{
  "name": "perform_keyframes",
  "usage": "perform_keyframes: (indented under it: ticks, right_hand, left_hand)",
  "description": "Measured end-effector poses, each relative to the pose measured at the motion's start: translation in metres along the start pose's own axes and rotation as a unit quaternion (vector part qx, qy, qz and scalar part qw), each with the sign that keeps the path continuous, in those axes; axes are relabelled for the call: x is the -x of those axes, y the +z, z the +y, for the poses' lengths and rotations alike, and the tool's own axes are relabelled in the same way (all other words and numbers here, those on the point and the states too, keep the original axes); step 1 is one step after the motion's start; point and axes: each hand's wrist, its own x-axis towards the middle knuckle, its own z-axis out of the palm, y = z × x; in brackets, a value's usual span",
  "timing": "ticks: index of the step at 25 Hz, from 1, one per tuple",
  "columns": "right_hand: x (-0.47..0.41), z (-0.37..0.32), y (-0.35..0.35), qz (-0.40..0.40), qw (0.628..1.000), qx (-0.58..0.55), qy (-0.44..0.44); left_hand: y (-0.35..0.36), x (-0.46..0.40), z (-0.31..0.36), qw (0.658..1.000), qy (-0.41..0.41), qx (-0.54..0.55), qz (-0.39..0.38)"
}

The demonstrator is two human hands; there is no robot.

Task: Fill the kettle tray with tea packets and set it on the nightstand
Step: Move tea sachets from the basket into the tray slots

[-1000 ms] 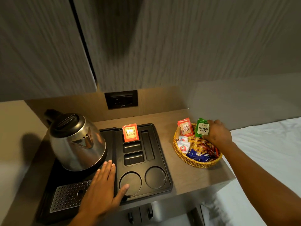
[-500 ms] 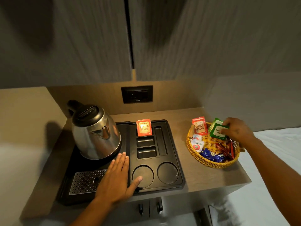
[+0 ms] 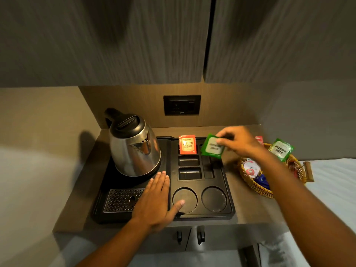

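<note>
Right hand (image 3: 240, 141) pinches green tea packet (image 3: 212, 148) by its top edge over kettle tray (image 3: 229, 189), left hand (image 3: 154, 201) flat, empty, bracing tray; packet likely light, crinkly, slippery.

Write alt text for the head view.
The right hand holds a green packet over the black tray, beside an orange packet. The left hand lies flat on the tray by the kettle.
</note>
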Motion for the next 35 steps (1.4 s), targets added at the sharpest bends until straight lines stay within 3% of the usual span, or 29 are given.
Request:
perform_keyframes:
  ticks: [4, 11, 14, 16, 18, 19, 21, 24, 35]
  right_hand:
    - [-0.047, -0.01, 0.081, -0.041, 0.999, -0.008, 0.026]
    - [-0.071, 0.001, 0.097, -0.072, 0.994, 0.063, 0.043]
    - [-0.041, 0.016, 0.073, 0.048, 0.997, 0.057, 0.023]
    - [-0.006, 0.047, 0.042, 0.177, 0.981, 0.07, 0.024]
    - [0.031, 0.085, 0.008, 0.238, 0.961, 0.122, 0.062]
    - [0.043, 0.098, -0.004, 0.221, 0.958, 0.156, 0.099]
    - [0.054, 0.117, -0.013, 0.112, 0.955, 0.213, 0.17]
    - [0.045, 0.12, -0.009, 0.016, 0.966, 0.2, 0.164]
    - [0.046, 0.107, -0.024, 0.022, 0.969, 0.172, 0.178]
  left_hand:
    - [0.002, 0.0, -0.001, 1.0, -0.003, -0.003, 0.004]
    - [0.001, 0.0, 0.0, 1.0, 0.001, 0.005, 0.016]
    - [0.002, -0.001, -0.001, 1.0, -0.001, 0.009, 0.017]
    - [0.003, -0.001, -0.002, 1.0, -0.005, 0.011, 0.02]
    - [0.004, -0.001, -0.002, 1.0, -0.001, 0.011, 0.019]
    - [0.003, -0.001, -0.002, 1.0, 0.001, 0.009, 0.017]
    - [0.003, 0.0, -0.002, 1.0, 0.005, 0.001, 0.014]
    - [0.002, 0.0, -0.002, 1.0, 0.004, -0.001, 0.012]
    - [0.001, 0.001, -0.002, 1.0, 0.003, 0.002, 0.022]
